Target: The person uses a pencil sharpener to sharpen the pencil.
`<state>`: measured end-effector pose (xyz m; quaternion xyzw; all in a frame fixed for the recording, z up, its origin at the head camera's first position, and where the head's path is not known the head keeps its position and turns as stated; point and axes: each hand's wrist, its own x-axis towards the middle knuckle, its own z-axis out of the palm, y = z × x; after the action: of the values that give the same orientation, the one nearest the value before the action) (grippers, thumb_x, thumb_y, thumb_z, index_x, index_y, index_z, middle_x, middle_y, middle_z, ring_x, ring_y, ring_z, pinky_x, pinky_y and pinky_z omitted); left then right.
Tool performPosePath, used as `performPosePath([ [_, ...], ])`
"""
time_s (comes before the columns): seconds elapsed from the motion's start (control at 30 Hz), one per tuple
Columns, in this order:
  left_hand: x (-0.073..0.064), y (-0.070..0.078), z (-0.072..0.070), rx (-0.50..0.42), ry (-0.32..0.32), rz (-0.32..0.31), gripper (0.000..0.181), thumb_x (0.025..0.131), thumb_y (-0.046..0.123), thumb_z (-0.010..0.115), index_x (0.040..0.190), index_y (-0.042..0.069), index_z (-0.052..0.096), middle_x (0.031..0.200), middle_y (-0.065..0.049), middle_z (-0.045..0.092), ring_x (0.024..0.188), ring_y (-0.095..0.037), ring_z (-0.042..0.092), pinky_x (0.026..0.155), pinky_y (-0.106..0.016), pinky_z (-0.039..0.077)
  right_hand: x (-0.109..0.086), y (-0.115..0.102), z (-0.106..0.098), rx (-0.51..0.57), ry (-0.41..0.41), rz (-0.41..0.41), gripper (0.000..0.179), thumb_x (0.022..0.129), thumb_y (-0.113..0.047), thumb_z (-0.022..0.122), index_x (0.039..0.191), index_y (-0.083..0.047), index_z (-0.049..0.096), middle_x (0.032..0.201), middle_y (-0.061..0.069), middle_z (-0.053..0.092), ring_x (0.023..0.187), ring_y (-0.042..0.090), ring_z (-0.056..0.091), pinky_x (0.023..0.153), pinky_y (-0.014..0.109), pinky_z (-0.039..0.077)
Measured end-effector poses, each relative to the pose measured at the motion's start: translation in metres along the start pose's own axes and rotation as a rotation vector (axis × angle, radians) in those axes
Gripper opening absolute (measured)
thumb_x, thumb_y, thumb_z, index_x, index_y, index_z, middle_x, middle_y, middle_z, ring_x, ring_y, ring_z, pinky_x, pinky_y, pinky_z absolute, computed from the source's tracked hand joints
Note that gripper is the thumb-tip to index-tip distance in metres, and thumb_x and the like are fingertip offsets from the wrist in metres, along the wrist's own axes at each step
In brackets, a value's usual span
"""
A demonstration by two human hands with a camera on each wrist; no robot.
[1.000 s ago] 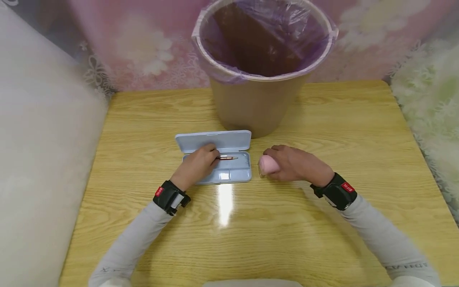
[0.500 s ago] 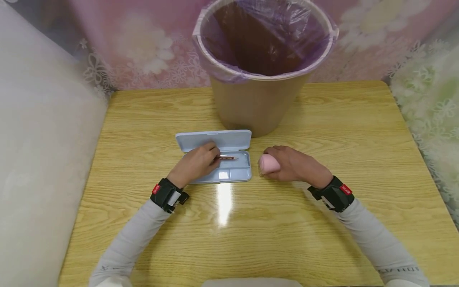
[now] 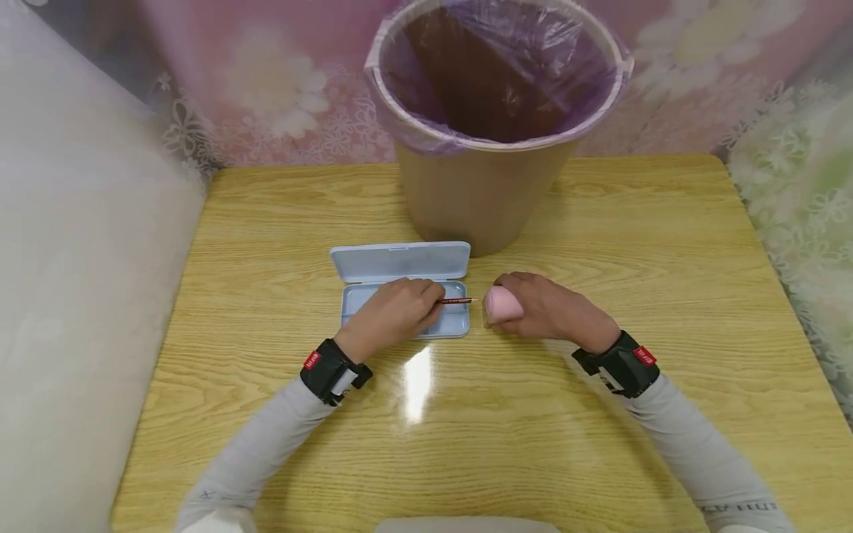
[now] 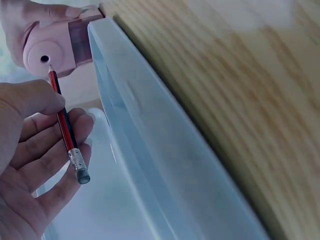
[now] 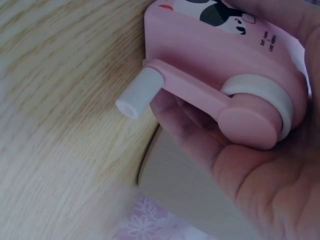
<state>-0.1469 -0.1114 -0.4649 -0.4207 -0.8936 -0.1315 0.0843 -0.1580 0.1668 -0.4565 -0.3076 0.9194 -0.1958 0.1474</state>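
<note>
My left hand (image 3: pixel 400 307) pinches a red-and-black pencil (image 4: pixel 66 126) between thumb and fingers, its eraser end toward the wrist. The pencil's tip points at the round hole in the front of a pink pencil sharpener (image 4: pixel 50 50), right at the hole in the left wrist view. My right hand (image 3: pixel 546 307) grips the sharpener on the table from its right side. A crank with a white knob (image 5: pixel 140 92) shows at the sharpener's back, beside a printed panda. Below my left hand lies a light blue pencil case (image 3: pixel 460 326) with its lid (image 3: pixel 400 263) raised.
A tall beige waste bin (image 3: pixel 480 196) lined with a purple bag stands behind the pencil case. The wooden table (image 3: pixel 533 444) reaches a pink floral backdrop (image 3: pixel 286 96). White sheeting (image 3: pixel 80 259) borders the left side.
My left hand has moved right with the pencil, out of the case's compartment toward the sharpener. My right hand has stayed in place on the sharpener.
</note>
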Motion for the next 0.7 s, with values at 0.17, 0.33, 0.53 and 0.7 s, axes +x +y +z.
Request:
performPosePath([
  [0.17, 0.0041, 0.0044, 0.0033, 0.001, -0.015, -0.008, 0.011, 0.1, 0.018, 0.061, 0.092, 0.011, 0.059, 0.078, 0.001, 0.06, 0.068, -0.014, 0.061, 0.063, -0.031, 0.052, -0.0017, 0.0004, -0.0015, -0.004, 0.0, 0.011, 0.044, 0.079, -0.027, 0.085, 0.111, -0.006, 0.062, 0.092, 0.005, 0.064, 0.083, 0.02, 0.059, 0.075, 0.037, 0.051],
  [0.33, 0.0029, 0.0055, 0.0011, 0.006, -0.022, -0.019, 0.01, 0.1, 0.017, 0.061, 0.093, 0.011, 0.06, 0.079, 0.001, 0.06, 0.069, -0.012, 0.06, 0.061, -0.029, 0.052, 0.0, -0.001, -0.0035, 0.003, 0.0, 0.008, 0.046, 0.079, -0.029, 0.086, 0.112, -0.007, 0.063, 0.093, 0.005, 0.064, 0.083, 0.019, 0.06, 0.074, 0.037, 0.051],
  [0.53, 0.002, 0.0067, -0.0017, -0.007, -0.026, -0.016, 0.011, 0.1, 0.017, 0.061, 0.092, 0.011, 0.059, 0.079, 0.001, 0.059, 0.069, -0.011, 0.06, 0.06, -0.029, 0.051, 0.0008, -0.0008, -0.0021, 0.001, 0.004, -0.006, 0.043, 0.079, -0.026, 0.086, 0.11, -0.007, 0.063, 0.091, 0.004, 0.064, 0.083, 0.019, 0.06, 0.074, 0.037, 0.051],
  [0.7, 0.0003, 0.0069, -0.0018, -0.029, -0.004, -0.017, 0.01, 0.099, 0.014, 0.062, 0.091, 0.01, 0.059, 0.079, 0.0, 0.059, 0.068, -0.011, 0.059, 0.059, -0.029, 0.051, 0.0019, -0.0004, -0.0004, -0.002, 0.008, -0.015, 0.042, 0.079, -0.027, 0.086, 0.109, -0.008, 0.063, 0.091, 0.003, 0.064, 0.082, 0.019, 0.06, 0.074, 0.036, 0.051],
])
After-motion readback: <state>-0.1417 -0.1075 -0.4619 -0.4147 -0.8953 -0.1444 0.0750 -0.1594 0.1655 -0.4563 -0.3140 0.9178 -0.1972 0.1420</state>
